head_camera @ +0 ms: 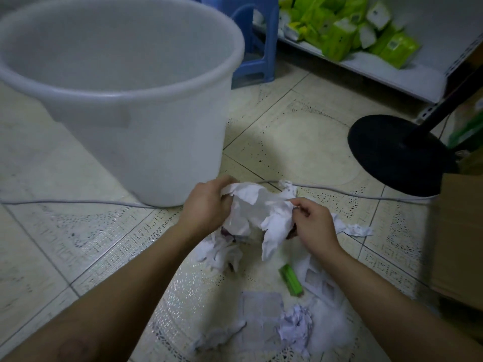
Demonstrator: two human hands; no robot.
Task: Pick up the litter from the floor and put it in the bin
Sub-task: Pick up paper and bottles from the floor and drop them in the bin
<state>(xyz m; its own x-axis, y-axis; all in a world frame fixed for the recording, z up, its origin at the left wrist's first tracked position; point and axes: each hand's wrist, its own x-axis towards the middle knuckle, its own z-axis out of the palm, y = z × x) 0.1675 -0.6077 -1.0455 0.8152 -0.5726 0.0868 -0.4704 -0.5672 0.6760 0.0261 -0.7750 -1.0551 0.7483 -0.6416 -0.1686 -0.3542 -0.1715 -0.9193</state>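
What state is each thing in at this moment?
bin, upright, open at the top.
paper bundle, held up between both hands.
left hand, grips the paper bundle.
right hand, pinches the paper bundle.
green wrapper, lying on the floor.
crumpled paper ball, lying on the floor.

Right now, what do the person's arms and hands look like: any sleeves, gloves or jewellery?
The left hand and right hand are bare: no gloves, rings or watch show. Both forearms are bare too, no sleeve in view. A faint round mark sits on the left forearm near the bottom edge.
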